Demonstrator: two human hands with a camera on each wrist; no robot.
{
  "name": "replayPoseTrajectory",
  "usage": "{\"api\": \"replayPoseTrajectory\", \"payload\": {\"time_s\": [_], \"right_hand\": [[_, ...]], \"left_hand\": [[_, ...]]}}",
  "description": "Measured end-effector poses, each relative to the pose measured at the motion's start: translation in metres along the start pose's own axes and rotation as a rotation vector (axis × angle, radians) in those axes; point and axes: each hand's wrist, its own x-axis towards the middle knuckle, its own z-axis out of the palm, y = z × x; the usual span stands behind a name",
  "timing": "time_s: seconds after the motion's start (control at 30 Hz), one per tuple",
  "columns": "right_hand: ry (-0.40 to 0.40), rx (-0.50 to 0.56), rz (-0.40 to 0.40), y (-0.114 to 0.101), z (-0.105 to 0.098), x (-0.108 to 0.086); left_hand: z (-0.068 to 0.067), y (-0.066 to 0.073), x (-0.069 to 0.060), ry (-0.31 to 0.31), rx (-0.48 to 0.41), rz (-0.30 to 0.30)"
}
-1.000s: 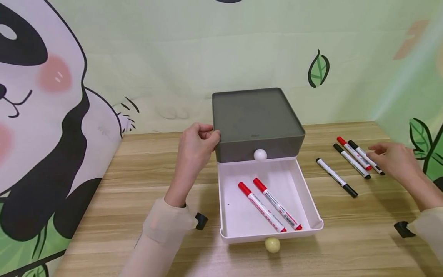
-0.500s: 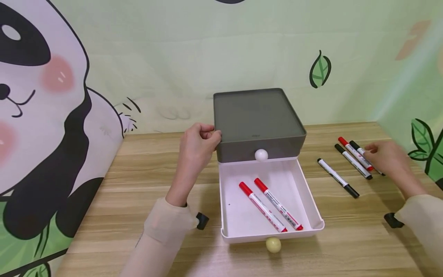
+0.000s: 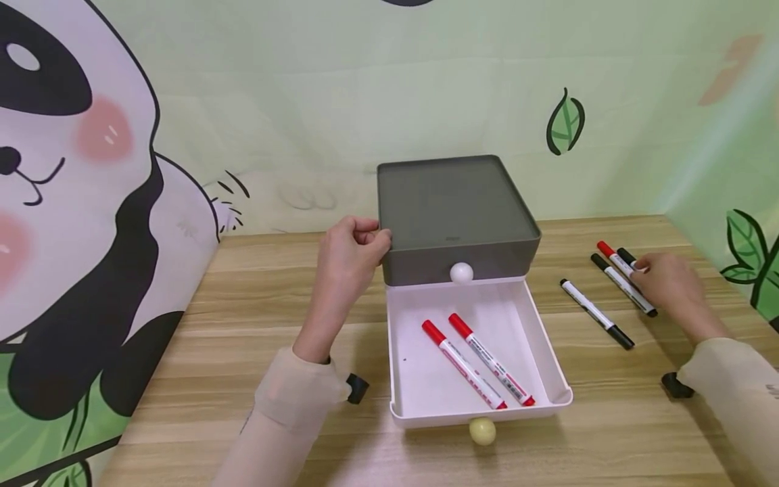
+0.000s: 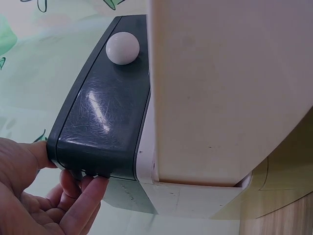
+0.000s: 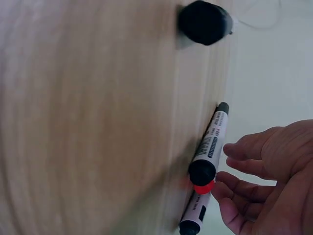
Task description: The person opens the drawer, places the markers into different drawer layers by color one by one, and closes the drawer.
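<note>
At the table's middle stands a desktop drawer box [image 3: 456, 199] with a grey top. My left hand [image 3: 349, 253] grips its front left corner; in the left wrist view the thumb and fingers [image 4: 85, 205] lie on either side of that corner. The lower white drawer [image 3: 420, 396] is pulled out, with two red-capped markers [image 3: 465, 365] [image 3: 491, 360] in it. On the right, my right hand [image 3: 672, 291] hovers at a red marker [image 3: 608, 251], its fingertips near the barrel and partly hiding it. A black marker [image 3: 625, 256] behind is mostly covered by this hand.
Left of the red marker lies a black-capped marker [image 3: 621, 283], with another black marker [image 3: 596, 312] closer to the box. The upper drawer has a white knob [image 3: 462, 273], the lower one a yellow knob [image 3: 483, 431]. A printed backdrop [image 3: 292, 101] rises behind the wooden table [image 3: 274, 284].
My right hand has moved left, from the rearmost black marker to the red marker, covering more of both. My left hand stays on the box corner.
</note>
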Motion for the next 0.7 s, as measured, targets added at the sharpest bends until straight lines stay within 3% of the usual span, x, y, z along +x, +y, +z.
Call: {"api": "replayPoseTrajectory", "payload": {"time_s": [0.4,0.7], "right_hand": [[-0.010,-0.019,0.056,-0.0025,0.0063,0.0008],[-0.061,-0.010,0.060,-0.0016,0.0041,0.0014]], "left_hand": [[0.0001,0.0003,0.0004,0.003,0.003,0.006],[0.0002,-0.0004,0.0006,0.008,0.007,0.007]]}}
